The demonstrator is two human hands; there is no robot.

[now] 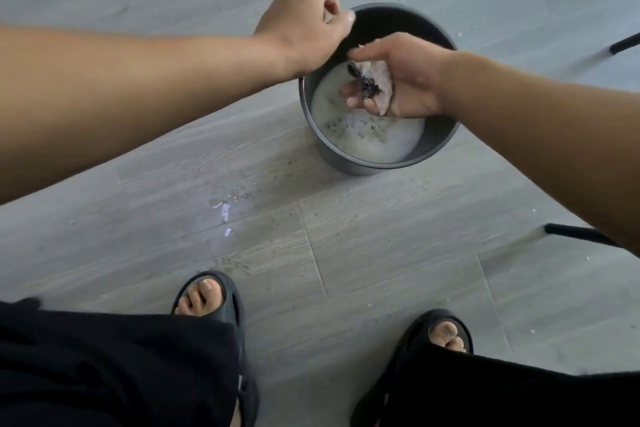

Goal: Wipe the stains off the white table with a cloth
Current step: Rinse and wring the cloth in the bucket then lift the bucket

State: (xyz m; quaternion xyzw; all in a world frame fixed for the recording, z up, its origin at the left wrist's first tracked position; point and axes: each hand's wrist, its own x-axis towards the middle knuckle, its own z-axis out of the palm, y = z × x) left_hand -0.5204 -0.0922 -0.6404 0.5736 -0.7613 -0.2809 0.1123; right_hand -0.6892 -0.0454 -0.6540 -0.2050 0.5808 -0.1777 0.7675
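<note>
Right grip point(408, 80) clutches the cloth point(372, 74) above the bucket point(349, 159); left grip point(304, 21) curled, hold unclear.

Both my bare forearms reach forward and down, drawing together. My left grip point(304, 19) is turned back-up, its fingers curled into a loose fist with nothing showing in it and the thumb tip wet. My right grip point(398, 80) hangs just beside and below it, palm turned partly up, thumb and fingers curled round a bunched cloth point(375, 74).
</note>
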